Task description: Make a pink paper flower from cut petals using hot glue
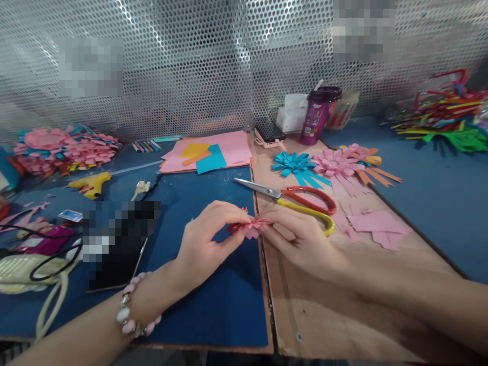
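Observation:
Between my two hands is a small pink paper flower [251, 232], pinched at both sides over the seam of the table. My left hand [213, 236], with a beaded bracelet at its wrist, grips the left side between thumb and fingers. The right side is pinched by my right hand [299, 239]. Part of the flower is hidden behind the fingers. Just beyond my right hand lie scissors [272, 192] with one orange and one yellow handle, blades pointing left. Cut pink paper scraps [381, 226] rest to the right of them.
Blue [295, 162] and pink paper flowers [339, 161] lie behind the scissors. Coloured paper sheets [236, 145], a purple cup [316, 117] and a phone [270, 131] stand farther back. Leftward are a yellow glue gun [91, 184], a large black phone [122, 254] and cables.

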Demonstrator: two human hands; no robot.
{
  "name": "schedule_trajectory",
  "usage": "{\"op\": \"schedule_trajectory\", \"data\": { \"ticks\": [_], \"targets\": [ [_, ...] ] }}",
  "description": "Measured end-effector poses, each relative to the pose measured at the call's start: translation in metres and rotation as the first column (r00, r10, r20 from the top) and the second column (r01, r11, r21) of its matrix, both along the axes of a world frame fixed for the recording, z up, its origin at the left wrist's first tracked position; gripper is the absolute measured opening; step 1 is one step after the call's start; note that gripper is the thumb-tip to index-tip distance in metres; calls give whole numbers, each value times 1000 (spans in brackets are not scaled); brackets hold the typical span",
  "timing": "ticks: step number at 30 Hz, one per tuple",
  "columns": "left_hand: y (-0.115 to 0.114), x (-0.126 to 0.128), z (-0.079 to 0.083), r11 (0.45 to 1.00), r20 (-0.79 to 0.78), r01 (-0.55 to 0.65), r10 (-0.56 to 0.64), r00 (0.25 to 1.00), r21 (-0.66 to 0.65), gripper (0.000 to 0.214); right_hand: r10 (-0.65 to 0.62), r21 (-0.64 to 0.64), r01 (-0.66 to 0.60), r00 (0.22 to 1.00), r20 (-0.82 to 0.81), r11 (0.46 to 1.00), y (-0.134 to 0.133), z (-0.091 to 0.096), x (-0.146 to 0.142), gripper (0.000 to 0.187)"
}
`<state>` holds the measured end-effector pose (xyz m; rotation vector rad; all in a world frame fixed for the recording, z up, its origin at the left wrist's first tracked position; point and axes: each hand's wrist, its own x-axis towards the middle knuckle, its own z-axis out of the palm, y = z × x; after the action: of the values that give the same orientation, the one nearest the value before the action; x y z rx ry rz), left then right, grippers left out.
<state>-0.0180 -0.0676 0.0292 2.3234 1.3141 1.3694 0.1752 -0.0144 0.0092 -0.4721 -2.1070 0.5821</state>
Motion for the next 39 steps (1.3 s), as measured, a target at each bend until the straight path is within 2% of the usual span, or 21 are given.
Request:
{"op": "schedule_trajectory", "data": {
  "ticks": [6,13,18,21,26,30,36,39],
  "targets": [
    [2,-2,0,998,2,39,-39,999,44,12,-68,174,74,997,-41,982,2,-5,2,12],
    [2,-2,1,996,-33,55,-53,998,65,12,-81,321,72,997,15,944,5,-8,7,21],
    [3,-4,1,990,-64,105,-99,993,96,17,-86,497,25,991,101,868,10,-5,12,23],
    [3,-4,0,989,-72,107,-101,992,98,18,-107,531,39,989,98,847,11,-3,13,21],
    [2,-3,0,996,-41,84,-82,996,31,14,-129,417,100,991,43,903,7,-6,8,13],
    [3,-2,-1,990,60,56,-49,997,-130,9,-83,258,91,996,-42,962,5,-7,2,8],
    [5,0,-4,924,130,-4,58,990,-382,7,-24,16,25,999,-48,1000,2,-3,-2,4],
    [4,1,-4,897,147,-20,95,985,-441,9,12,-73,-16,999,-53,997,-1,0,-1,7]
  ]
}}
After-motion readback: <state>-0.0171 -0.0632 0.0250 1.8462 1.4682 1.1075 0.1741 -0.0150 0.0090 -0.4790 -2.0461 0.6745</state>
